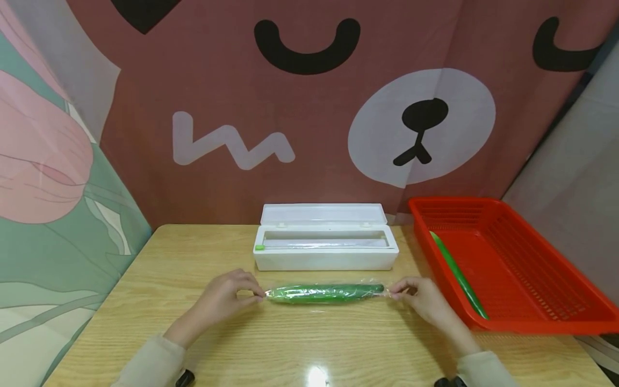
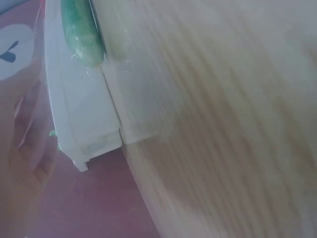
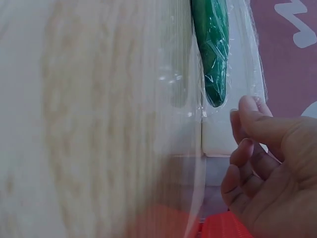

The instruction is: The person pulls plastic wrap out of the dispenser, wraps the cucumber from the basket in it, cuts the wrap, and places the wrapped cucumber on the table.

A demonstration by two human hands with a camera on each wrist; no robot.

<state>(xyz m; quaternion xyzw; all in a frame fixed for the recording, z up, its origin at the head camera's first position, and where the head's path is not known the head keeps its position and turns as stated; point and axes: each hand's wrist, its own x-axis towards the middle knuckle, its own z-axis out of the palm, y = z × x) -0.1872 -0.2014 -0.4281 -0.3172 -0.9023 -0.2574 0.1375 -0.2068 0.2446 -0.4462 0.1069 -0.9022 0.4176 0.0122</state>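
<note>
A green cucumber [image 1: 324,293] lies lengthwise across the table, wrapped in clear plastic wrap [image 3: 242,54] that shines in the light. At its left end, my left hand [image 1: 231,292] pinches the gathered wrap between thumb and fingertips. My right hand [image 1: 422,299] pinches the wrap's other end with thumb and forefinger, the remaining fingers loosely bent. Just behind the cucumber stands a white wrap dispenser box [image 1: 324,262], its lid [image 1: 324,214] raised and a roll of film inside. The left wrist view is blurred, with the left fingers [image 2: 32,153] at its edge.
A red plastic basket [image 1: 532,325] stands on the right side of the table, with another cucumber [image 1: 459,275] leaning along its left inner wall. A green slider [image 1: 260,247] sits at the dispenser's front left. Behind the wooden table [image 1: 290,344] hangs a printed cloth [image 1: 309,183].
</note>
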